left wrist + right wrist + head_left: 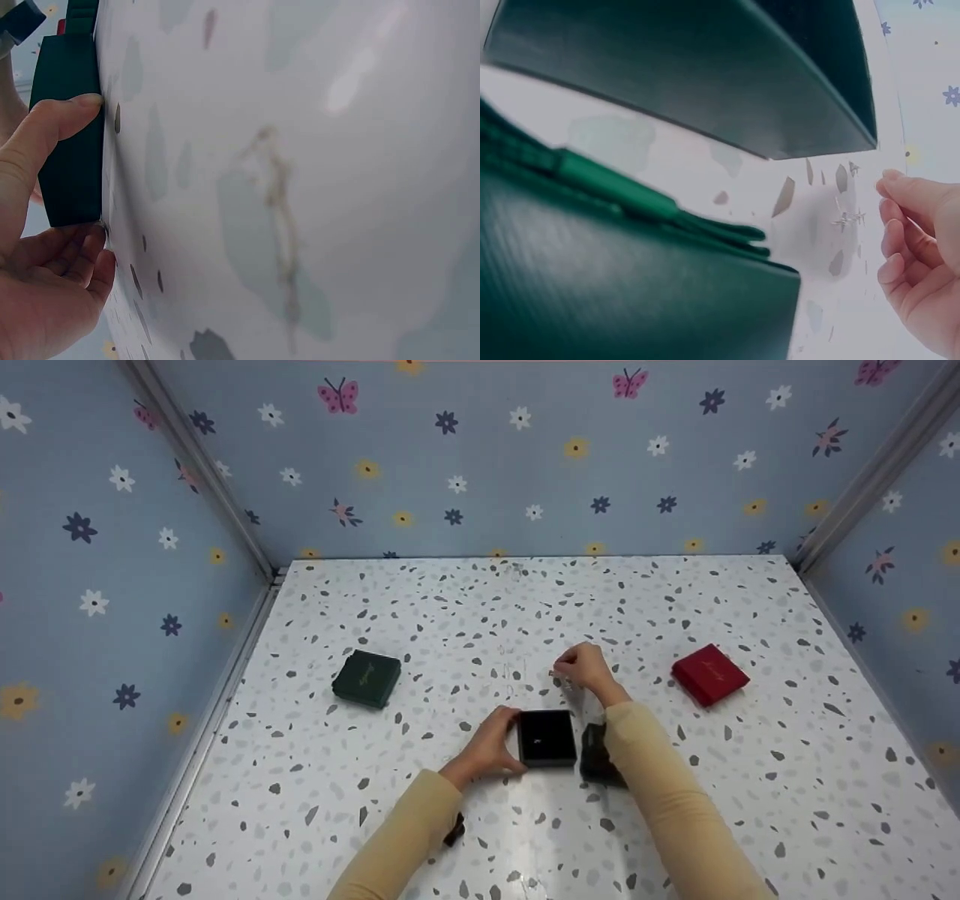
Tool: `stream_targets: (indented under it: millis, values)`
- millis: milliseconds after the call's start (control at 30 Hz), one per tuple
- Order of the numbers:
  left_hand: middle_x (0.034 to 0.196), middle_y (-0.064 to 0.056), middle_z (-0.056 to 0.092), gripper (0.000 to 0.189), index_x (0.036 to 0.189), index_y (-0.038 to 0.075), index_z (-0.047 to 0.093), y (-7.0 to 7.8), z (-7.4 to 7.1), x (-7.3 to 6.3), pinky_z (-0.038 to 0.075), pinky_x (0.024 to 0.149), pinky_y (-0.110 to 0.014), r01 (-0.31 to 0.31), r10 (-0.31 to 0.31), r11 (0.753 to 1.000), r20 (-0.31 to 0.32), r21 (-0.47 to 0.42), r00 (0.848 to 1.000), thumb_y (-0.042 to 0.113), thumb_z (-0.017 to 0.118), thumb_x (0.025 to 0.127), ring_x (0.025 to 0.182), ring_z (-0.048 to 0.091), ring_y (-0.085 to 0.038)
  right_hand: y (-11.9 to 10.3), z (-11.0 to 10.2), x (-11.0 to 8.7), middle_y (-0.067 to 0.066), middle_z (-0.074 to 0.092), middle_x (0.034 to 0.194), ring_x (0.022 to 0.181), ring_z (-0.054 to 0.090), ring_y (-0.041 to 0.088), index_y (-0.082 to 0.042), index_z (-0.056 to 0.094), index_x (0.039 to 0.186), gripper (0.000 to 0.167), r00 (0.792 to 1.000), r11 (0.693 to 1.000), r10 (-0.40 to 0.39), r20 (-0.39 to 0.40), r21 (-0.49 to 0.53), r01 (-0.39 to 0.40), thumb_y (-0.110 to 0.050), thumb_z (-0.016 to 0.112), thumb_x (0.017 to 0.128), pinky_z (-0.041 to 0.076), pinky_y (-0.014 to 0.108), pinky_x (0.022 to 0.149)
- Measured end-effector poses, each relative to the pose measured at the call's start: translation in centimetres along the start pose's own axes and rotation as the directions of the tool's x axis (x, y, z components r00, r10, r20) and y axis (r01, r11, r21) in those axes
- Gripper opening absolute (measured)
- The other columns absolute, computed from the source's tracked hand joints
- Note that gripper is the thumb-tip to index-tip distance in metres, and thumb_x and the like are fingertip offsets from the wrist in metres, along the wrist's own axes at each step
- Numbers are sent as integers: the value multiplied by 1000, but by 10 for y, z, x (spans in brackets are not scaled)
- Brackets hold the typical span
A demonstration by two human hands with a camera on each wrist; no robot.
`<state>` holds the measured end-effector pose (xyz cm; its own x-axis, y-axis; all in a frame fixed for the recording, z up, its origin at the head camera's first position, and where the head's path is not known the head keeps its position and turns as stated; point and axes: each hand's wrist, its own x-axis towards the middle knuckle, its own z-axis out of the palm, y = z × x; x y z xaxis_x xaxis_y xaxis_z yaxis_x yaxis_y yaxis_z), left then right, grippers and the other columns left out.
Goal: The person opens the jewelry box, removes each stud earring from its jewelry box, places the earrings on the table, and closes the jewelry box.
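Observation:
My left hand (491,742) grips a dark green jewelry box base (547,763) on the table, thumb on the near side and fingers at the far side. The base is open upward, with a black inside where a tiny silvery piece shows. Just beyond its far right corner, my right hand (587,666) pinches thumb and forefinger together at a tiny silver jewelry piece (854,169). Below those fingertips, more small silver jewelry (847,218) lies on the table. A dark green box lid (630,277) with a green ribbon rests right of the base, partly hidden by the right sleeve.
A closed green box (367,679) stands at the left and a red box (710,675) at the right. The speckled white table (420,607) is bordered by flowered blue panels (487,457) at the back and both sides.

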<state>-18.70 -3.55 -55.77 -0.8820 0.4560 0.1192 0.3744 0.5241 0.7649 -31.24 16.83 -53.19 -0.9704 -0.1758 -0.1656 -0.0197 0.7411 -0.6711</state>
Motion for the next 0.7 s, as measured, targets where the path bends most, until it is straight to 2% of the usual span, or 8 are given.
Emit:
stream_targets:
  millis: [133, 300, 700]
  values:
    - [107, -9, 46, 83, 119, -3, 42, 0, 0, 0, 38, 91, -30, 7, -7, 1000, 9, 3, 1000, 10, 83, 48, 98, 47, -22, -1, -5, -2, 9, 63, 75, 58, 53, 13, 0, 69, 85, 14, 996, 996, -84, -16, -8, 84, -11, 61, 82, 44, 25, 50]
    - [104, -11, 47, 82, 117, -5, 43, 1, -1, 0, 40, 86, -30, -23, 23, 1000, 4, 14, 1000, 10, 83, 48, 94, 47, -24, -2, -11, -5, 11, 65, 77, 64, 55, 17, 1, 69, 84, 12, 976, 975, -216, -24, -53, 215, -8, 61, 81, 46, 29, 59]
    - [104, -11, 47, 81, 116, -5, 44, 0, 0, 0, 40, 87, -30, -28, 28, 1000, -8, 0, 1000, 10, 84, 47, 95, 47, -24, -5, -20, -19, 9, 65, 76, 63, 54, 17, -1, 69, 84, 11, 962, 962, -272, -40, -34, 271, -10, 62, 81, 45, 29, 56]
